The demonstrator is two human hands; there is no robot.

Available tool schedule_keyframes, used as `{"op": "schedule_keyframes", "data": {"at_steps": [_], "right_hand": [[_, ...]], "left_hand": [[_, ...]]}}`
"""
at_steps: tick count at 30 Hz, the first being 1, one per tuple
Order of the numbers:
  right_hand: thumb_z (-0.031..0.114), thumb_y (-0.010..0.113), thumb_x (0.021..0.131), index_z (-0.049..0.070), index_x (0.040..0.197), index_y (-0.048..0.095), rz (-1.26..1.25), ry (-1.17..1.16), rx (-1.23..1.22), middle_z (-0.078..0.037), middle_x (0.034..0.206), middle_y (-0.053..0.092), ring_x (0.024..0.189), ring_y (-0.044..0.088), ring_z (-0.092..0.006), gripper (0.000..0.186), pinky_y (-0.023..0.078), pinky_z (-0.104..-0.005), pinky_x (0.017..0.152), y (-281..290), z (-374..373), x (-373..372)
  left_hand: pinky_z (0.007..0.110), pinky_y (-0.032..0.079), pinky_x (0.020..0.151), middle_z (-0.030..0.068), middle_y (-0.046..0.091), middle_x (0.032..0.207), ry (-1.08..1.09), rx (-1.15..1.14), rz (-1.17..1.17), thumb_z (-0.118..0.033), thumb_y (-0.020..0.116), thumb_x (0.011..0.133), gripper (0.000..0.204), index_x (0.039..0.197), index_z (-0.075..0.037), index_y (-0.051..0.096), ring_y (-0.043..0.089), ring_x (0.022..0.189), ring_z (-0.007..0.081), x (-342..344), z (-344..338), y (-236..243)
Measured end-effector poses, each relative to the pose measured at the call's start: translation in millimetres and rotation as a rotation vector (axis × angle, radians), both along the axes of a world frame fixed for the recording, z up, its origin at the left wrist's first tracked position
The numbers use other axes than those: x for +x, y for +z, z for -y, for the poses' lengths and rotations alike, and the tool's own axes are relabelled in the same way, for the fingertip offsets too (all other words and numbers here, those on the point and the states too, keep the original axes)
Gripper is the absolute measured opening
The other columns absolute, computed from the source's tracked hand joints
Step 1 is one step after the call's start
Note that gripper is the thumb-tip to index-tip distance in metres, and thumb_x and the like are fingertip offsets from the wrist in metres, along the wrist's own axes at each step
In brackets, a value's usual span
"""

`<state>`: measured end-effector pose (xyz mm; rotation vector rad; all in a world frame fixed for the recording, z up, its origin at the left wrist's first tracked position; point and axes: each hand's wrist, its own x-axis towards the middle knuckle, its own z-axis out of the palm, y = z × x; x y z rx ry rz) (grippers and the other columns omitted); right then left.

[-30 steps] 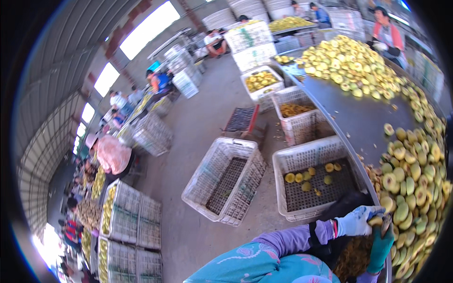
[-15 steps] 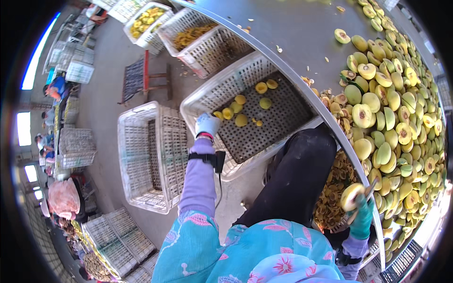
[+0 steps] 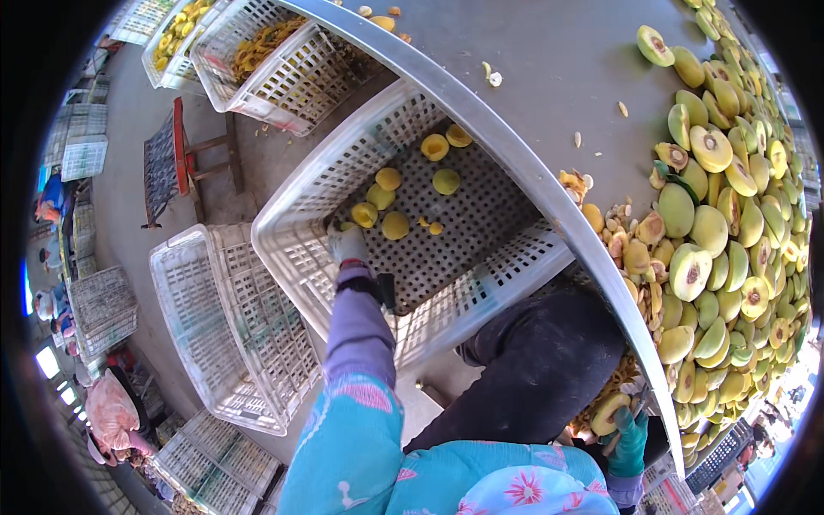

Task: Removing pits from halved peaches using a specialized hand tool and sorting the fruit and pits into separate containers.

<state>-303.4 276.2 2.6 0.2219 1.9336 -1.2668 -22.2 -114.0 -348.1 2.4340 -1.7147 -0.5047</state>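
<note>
My left hand (image 3: 348, 246), in a whitish glove, reaches into a white plastic crate (image 3: 296, 184) by its left wall. At its fingertips is a yellow peach-like half (image 3: 347, 226); the fingers are mostly hidden, so whether they grip it is unclear. Several other yellow halves (image 3: 395, 226) lie on the crate's dark, perforated bottom. My right hand (image 3: 631, 436), in a green glove, is low at the table edge, closed round a halved fruit (image 3: 608, 414) with pale flesh. A thin knife-like tool (image 3: 638, 396) also shows in that hand, partly hidden.
On the right, a metal table (image 3: 549, 51) with a raised rim (image 3: 515, 154) bears a heap of green-yellow fruit (image 3: 712, 223). Stones and scraps lie along the rim. A second crate (image 3: 232, 318) stands left, another with peelings (image 3: 283, 77) beyond. A red-framed stool (image 3: 180, 146) stands behind.
The view has shifted, bringing the crate and table closer. My left hand stays near the same yellow half. My right hand, with fruit and tool, has dropped lower beside the table rim.
</note>
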Motion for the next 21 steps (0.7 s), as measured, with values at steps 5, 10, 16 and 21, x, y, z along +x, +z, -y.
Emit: {"op": "schedule_keyframes", "data": {"at_steps": [5, 10, 16, 21], "right_hand": [[0.024, 0.073, 0.074, 0.002, 0.121, 0.041, -0.009, -0.058, -0.076, -0.007, 0.099, 0.054, 0.086, 0.059, -0.0173, 0.061, 0.052, -0.0291, 0.073, -12, -5, -6], [0.023, 0.073, 0.074, 0.001, 0.122, 0.04, 0.004, 0.006, -0.145, -0.008, 0.099, 0.054, 0.087, 0.059, -0.0182, 0.062, 0.052, -0.0304, 0.076, -16, -15, -12], [0.02, 0.069, 0.076, -0.003, 0.117, 0.046, -0.006, -0.011, -0.014, -0.009, 0.099, 0.057, 0.087, 0.06, -0.0201, 0.052, 0.051, -0.0316, 0.077, -20, -11, -8], [0.021, 0.063, 0.08, -0.005, 0.1, 0.055, 0.121, 0.092, 0.057, -0.01, 0.091, 0.06, 0.083, 0.061, -0.0181, 0.034, 0.049, -0.0286, 0.071, -17, -7, -10]], "left_hand": [[0.033, 0.052, 0.069, 0.0116, 0.065, 0.093, 0.039, 0.046, -1.368, -0.009, 0.06, 0.076, 0.035, 0.111, -0.007, 0.06, 0.063, 0.087, 0.0233, -8, -69, -25], [0.035, 0.048, 0.083, 0.0141, 0.059, 0.112, -0.089, 0.593, -0.57, -0.023, 0.056, 0.079, 0.044, 0.12, -0.006, 0.054, 0.059, 0.1, 0.0287, 18, -75, -52], [0.04, 0.043, 0.092, 0.02, 0.05, 0.121, 0.047, -0.099, -0.215, -0.033, 0.06, 0.079, 0.049, 0.114, 0.001, 0.055, 0.05, 0.112, 0.0373, -27, -19, 30], [0.042, 0.041, 0.095, 0.0231, 0.052, 0.122, -0.339, 0.309, 0.05, -0.031, 0.064, 0.075, 0.053, 0.121, -0.008, 0.055, 0.052, 0.109, 0.0372, -45, 27, 40]]}}
